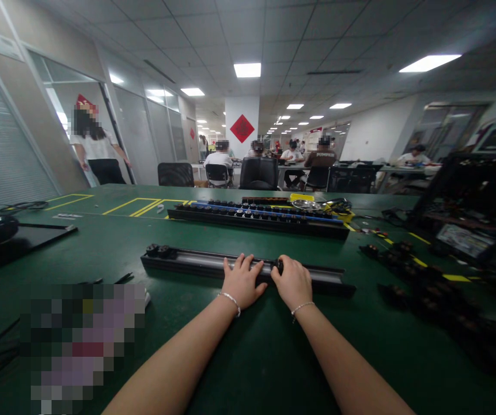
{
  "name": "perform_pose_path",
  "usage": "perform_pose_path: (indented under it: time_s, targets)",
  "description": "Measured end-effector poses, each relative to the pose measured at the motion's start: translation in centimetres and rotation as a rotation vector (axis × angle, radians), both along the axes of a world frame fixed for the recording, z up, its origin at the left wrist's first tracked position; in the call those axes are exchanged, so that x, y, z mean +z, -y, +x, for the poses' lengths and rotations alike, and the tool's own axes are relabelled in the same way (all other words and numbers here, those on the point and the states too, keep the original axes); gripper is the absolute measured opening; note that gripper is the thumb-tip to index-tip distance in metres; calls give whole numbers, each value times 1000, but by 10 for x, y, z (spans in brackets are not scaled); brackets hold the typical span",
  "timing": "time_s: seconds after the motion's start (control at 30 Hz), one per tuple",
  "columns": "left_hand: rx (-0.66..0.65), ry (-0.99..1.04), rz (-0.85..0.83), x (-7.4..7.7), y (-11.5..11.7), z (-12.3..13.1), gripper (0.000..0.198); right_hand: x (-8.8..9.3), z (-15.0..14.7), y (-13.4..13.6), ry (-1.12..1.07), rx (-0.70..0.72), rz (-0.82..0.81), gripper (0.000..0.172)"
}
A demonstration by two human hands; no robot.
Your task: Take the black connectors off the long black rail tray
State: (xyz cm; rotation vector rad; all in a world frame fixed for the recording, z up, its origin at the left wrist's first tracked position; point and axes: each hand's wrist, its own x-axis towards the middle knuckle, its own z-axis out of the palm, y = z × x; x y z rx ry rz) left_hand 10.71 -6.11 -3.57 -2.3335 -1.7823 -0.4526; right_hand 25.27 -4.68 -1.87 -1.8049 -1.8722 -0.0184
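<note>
A long black rail (200, 260) with a silvery inner channel lies crosswise on the green table in front of me. Small black parts (161, 251) sit in its left end. My left hand (243, 283) rests on the middle of this rail, fingers spread and pressing on it. Just to the right, my right hand (293, 281) is closed around a small black part (279, 266) at the channel; the fingers cover most of it, and I cannot tell its exact kind.
Behind lies another black rail (256, 222) filled with rows of small parts. Many dark parts (429, 288) are heaped at the right, near a black rack (459, 202). A blurred-out item (92, 340) and cables lie at the left front. People sit at tables farther back.
</note>
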Motion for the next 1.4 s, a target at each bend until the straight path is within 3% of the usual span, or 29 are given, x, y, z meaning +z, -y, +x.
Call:
perform_pose_path:
  time_s: [1.4]
  targets:
    - [-5,-33,-15,5,3,-1,56,0,12,-2,4,-36,-13,22]
